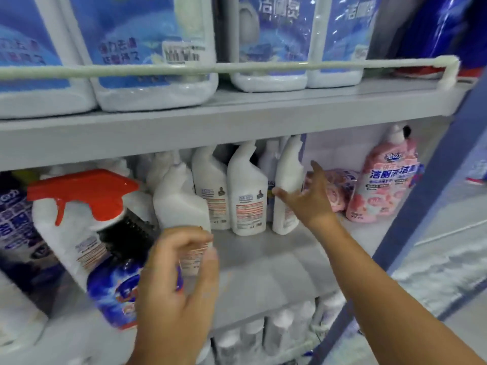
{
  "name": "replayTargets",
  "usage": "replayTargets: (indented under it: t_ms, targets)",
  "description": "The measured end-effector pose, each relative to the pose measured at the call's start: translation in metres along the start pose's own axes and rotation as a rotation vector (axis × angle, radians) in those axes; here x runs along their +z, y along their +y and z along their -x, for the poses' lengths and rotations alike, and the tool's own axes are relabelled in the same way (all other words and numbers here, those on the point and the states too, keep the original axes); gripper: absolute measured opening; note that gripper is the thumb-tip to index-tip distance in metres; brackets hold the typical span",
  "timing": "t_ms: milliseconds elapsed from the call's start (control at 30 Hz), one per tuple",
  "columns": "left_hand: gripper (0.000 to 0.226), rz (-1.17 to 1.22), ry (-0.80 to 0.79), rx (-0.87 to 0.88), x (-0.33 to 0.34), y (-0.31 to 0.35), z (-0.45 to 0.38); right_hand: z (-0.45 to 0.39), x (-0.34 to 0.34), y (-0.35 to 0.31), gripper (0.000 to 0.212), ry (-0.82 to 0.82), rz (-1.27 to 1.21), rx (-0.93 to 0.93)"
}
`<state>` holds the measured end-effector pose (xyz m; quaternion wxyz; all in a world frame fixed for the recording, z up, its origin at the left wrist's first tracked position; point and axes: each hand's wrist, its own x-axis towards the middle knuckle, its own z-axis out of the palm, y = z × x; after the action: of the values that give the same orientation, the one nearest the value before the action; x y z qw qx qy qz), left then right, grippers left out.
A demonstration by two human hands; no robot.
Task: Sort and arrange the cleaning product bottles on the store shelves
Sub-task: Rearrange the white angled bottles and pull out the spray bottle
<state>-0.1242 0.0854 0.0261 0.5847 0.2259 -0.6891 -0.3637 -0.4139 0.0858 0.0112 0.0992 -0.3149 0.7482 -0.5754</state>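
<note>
On the middle shelf stands a row of white angled-neck cleaner bottles. My left hand curls round the lower part of the nearest white bottle, whose label shows between my fingers. My right hand reaches to the rightmost white bottle with its fingers spread; the thumb touches the bottle's front and the fingers stretch past its right side. Two more white bottles stand between these, backs facing out.
A red-trigger spray bottle and a blue-labelled bottle with a black cap lean at the left. A pink bottle and a pink pouch stand at the right. Large blue-labelled jugs fill the upper shelf. A blue post bounds the right side.
</note>
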Motion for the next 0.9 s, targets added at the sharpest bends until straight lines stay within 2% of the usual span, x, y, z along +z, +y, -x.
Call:
replayTargets:
  t_ms: [100, 233, 333, 433, 500, 600, 667, 767, 800, 900]
  targets:
    - [0.04, -0.123, -0.119, -0.207, 0.075, -0.023, -0.026, -0.008, 0.007, 0.018, 0.113, -0.032, 0.043, -0.077]
    - [0.08, -0.36, -0.084, -0.259, 0.133, -0.06, -0.068, 0.003, 0.001, 0.021, 0.082, 0.008, -0.029, -0.123]
    - [0.083, -0.55, -0.015, -0.191, 0.15, -0.076, -0.085, 0.022, -0.008, 0.029, 0.073, 0.026, -0.052, -0.152]
    - [0.088, -0.637, 0.054, -0.244, 0.158, -0.077, -0.095, 0.035, -0.018, 0.034, 0.089, 0.037, -0.031, -0.158]
    - [0.083, -0.604, 0.039, -0.312, 0.159, -0.075, -0.097, 0.038, -0.022, 0.034, 0.095, 0.05, -0.008, -0.175]
    - [0.066, -0.375, -0.075, -0.448, 0.154, -0.085, -0.083, 0.039, -0.024, 0.047, 0.097, 0.053, -0.025, -0.192]
    - [0.064, -0.345, -0.114, -0.51, 0.151, -0.097, -0.067, 0.038, -0.027, 0.056, 0.096, -0.027, -0.092, -0.142]
    - [0.049, -0.324, -0.153, -0.555, 0.15, -0.1, -0.057, 0.042, -0.035, 0.056, 0.094, -0.233, -0.184, -0.009]
    - [0.043, -0.325, -0.158, -0.563, 0.15, -0.096, -0.055, 0.044, -0.037, 0.054, 0.089, -0.286, -0.205, 0.022]
    - [0.031, -0.251, -0.116, -0.575, 0.138, -0.068, -0.036, 0.054, -0.045, 0.045, 0.056, -0.365, -0.209, 0.058]
